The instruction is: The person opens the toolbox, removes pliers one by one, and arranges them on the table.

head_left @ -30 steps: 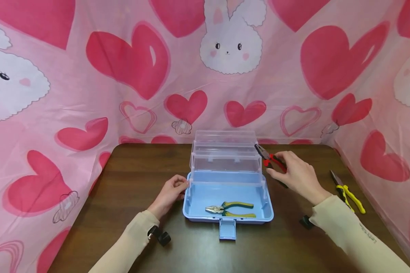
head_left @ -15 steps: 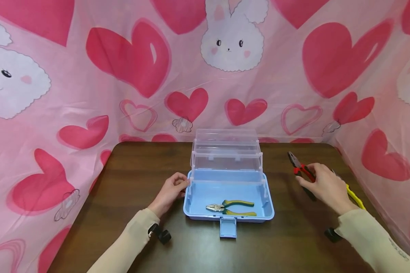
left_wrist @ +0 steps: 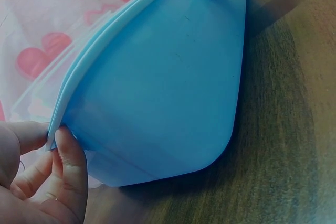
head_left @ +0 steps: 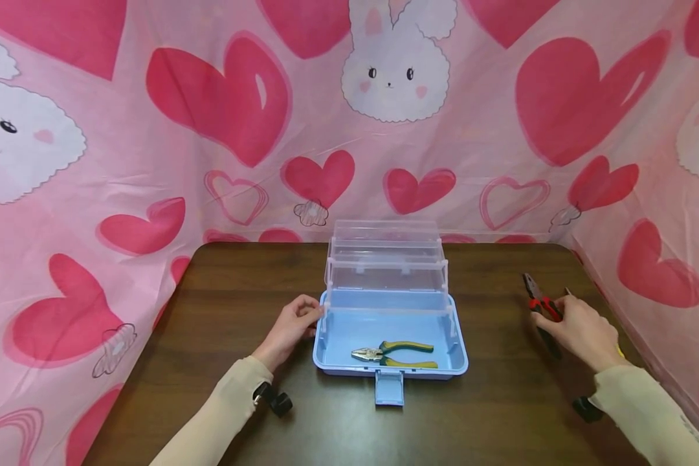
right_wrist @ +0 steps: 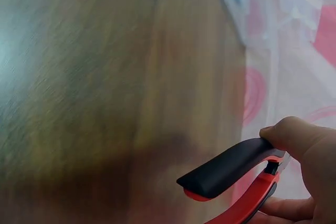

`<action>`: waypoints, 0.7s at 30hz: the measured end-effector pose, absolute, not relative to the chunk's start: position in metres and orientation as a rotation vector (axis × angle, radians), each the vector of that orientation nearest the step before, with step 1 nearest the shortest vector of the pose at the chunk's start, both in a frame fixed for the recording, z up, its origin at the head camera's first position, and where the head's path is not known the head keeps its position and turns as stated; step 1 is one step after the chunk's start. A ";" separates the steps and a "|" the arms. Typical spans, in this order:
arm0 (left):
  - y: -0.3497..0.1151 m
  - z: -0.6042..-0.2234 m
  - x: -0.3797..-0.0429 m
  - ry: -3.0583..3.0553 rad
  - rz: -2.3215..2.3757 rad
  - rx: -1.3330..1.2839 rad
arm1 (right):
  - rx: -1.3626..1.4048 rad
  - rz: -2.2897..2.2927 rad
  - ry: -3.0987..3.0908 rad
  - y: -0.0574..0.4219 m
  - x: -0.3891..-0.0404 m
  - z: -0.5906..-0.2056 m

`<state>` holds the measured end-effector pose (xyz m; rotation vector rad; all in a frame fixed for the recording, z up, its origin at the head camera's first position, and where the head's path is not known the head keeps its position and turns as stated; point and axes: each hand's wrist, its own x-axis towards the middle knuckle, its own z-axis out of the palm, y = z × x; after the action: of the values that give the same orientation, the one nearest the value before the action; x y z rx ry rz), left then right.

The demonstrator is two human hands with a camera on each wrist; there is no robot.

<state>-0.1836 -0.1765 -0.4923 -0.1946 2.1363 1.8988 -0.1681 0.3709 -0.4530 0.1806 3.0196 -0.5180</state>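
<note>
I'd judge the work to be partway along: one tool lies inside the box [head_left: 343, 371], two are outside it, and the box stands open. My right hand [head_left: 588, 327] has the red-and-black pliers [head_left: 537, 303] pinched between curled fingers and thumb, off to the right of the box and well apart from it. The right wrist view shows my thumb on a black handle and the two handles spread; whether the pliers touch the tabletop [head_left: 239, 291] I can't tell. Just beyond that hand, mostly hidden by it, is a tool of which only a tip and a bit of yellow handle [head_left: 620, 351] show.

My left hand [head_left: 296, 318] is nearly closed, thumb and fingertips gripping the rim at the box's left side.

As for the box, it is light blue, and on its floor, near the front, lies a pair of green-and-yellow pliers [head_left: 406, 347], their nose toward my left. The clear tiers [head_left: 384, 278] stand raised at the back, and I see no tools in them. At the front the latch [head_left: 389, 388] hangs undone.
</note>
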 end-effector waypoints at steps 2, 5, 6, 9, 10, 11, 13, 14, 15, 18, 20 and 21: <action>-0.177 -0.492 -0.184 2.136 1.896 -0.192 | 0.223 -0.517 2.999 0.374 -0.167 -0.457; -0.177 -0.492 -0.184 2.144 1.890 -0.189 | 0.281 -0.522 2.978 0.376 -0.166 -0.460; -0.177 -0.492 -0.184 2.146 1.887 -0.191 | 0.299 -0.523 2.972 0.376 -0.166 -0.461; -0.177 -0.492 -0.185 2.148 1.884 -0.197 | 0.347 -0.528 2.954 0.376 -0.168 -0.464; -0.177 -0.493 -0.185 2.148 1.884 -0.200 | 0.354 -0.525 2.950 0.377 -0.169 -0.465; -0.177 -0.493 -0.185 2.146 1.888 -0.204 | 0.356 -0.522 2.948 0.377 -0.170 -0.466; -0.176 -0.493 -0.185 2.147 1.893 -0.197 | 0.354 -0.507 2.943 0.378 -0.171 -0.469; -0.176 -0.494 -0.185 2.145 1.895 -0.198 | 0.347 -0.498 2.939 0.378 -0.172 -0.471; -0.176 -0.494 -0.185 2.142 1.897 -0.197 | 0.341 -0.488 2.934 0.379 -0.172 -0.473; -0.176 -0.495 -0.186 2.141 1.897 -0.188 | 0.336 -0.473 2.911 0.381 -0.173 -0.478; -0.176 -0.495 -0.186 2.135 1.898 -0.198 | 0.336 -0.475 2.902 0.382 -0.174 -0.480; -0.176 -0.495 -0.186 2.135 1.898 -0.198 | 0.336 -0.477 2.901 0.382 -0.175 -0.481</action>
<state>-0.1864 -0.1763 -0.4951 -0.1976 2.1349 1.8981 -0.1749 0.3820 -0.4808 0.3357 2.9008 -0.4775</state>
